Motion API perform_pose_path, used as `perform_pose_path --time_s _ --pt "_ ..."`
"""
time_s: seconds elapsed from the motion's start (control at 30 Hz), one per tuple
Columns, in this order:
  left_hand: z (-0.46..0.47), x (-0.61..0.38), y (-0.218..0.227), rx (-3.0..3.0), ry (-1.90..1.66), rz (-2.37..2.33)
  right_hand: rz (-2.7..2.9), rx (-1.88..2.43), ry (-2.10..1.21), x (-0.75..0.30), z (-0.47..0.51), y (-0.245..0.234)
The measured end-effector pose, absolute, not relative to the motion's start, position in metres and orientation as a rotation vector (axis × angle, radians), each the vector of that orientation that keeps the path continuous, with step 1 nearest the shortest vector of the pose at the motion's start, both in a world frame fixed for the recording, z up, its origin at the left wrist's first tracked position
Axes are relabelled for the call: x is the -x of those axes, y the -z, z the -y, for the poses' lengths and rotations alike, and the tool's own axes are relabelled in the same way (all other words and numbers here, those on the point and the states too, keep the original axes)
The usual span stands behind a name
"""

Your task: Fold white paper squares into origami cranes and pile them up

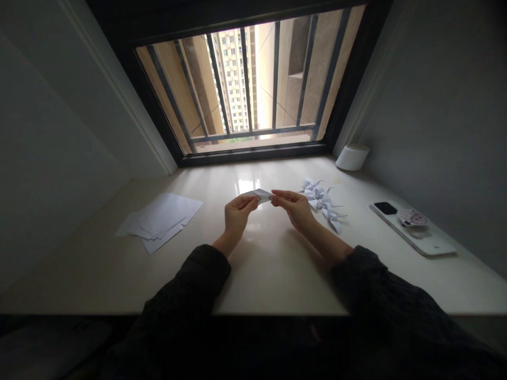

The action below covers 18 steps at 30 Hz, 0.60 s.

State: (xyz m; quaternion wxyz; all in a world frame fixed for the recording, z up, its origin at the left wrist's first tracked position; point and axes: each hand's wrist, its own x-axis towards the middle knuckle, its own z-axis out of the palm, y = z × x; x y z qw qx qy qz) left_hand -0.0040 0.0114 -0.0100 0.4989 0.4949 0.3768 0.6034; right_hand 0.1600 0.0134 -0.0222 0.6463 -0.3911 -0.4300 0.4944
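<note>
Paper (260, 192), folded small, is above the surface (257, 274), nearer to its far edge than its near edge. My left hand (238, 211) pinches one end, my right hand (291, 206) the other. I judge this step as shaping the folds; the next move seems to need light, exact finger pressure.

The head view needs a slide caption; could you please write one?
Left hand and right hand hold folded paper, with loose sheets at left and paper figures at right.
</note>
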Motion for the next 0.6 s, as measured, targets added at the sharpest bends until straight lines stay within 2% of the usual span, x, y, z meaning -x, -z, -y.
perform_pose_path --time_s 0.6 --pt "-0.0092 0.0053 0.0067 -1.186 -1.416 -0.916 1.007 0.927 -1.107 -0.1624 -0.0132 0.0179"
